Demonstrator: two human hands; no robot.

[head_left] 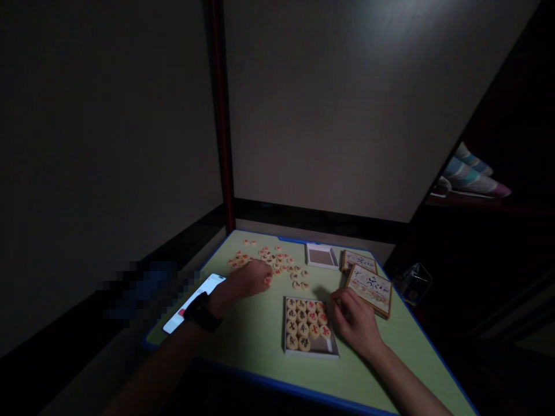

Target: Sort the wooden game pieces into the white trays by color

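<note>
Many round pale discs (277,264), left hand (249,279) among them, right hand (355,322) beside square tray (329,347), both grips unclear.

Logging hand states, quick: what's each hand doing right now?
Left hand: curled over the loose chess pieces; whether it grips one cannot be told.
Right hand: fingers bent at the tray's right edge; palm hidden, cannot be told.

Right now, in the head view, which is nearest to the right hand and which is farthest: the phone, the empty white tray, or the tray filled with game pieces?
1. Tray filled with game pieces, just left of the right hand.
2. Empty white tray, near the far edge of the table.
3. Phone, at the left edge.
</note>
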